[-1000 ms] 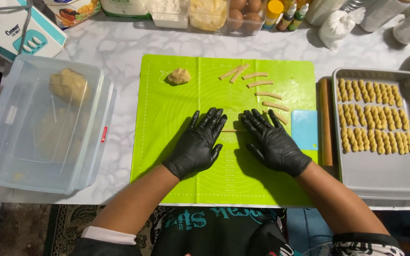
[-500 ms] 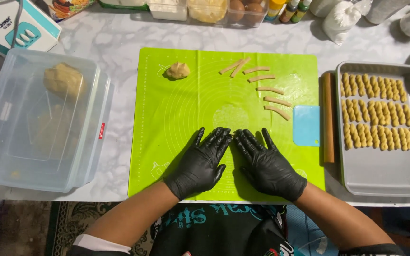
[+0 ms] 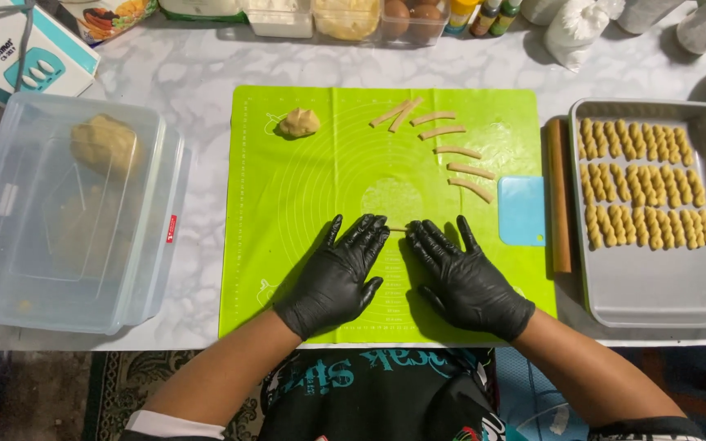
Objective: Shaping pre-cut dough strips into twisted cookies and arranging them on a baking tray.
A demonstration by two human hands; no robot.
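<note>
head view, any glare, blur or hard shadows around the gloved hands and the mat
Head view: sharp, no motion blur; even overhead light. Soft sheen on the black gloves of the left hand and right hand; short dark shadows beneath both on the green mat. Mild glare on the metal tray.

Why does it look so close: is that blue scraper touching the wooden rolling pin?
Touching, it seems. In the head view the blue scraper has its right edge flush against the wooden rolling pin, with no green mat showing between them.

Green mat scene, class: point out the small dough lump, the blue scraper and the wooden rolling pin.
small dough lump (image 3: 299, 122), head view, middle of the lump
blue scraper (image 3: 521, 210), head view, centre of its flat face
wooden rolling pin (image 3: 559, 196), head view, mid-length
</note>
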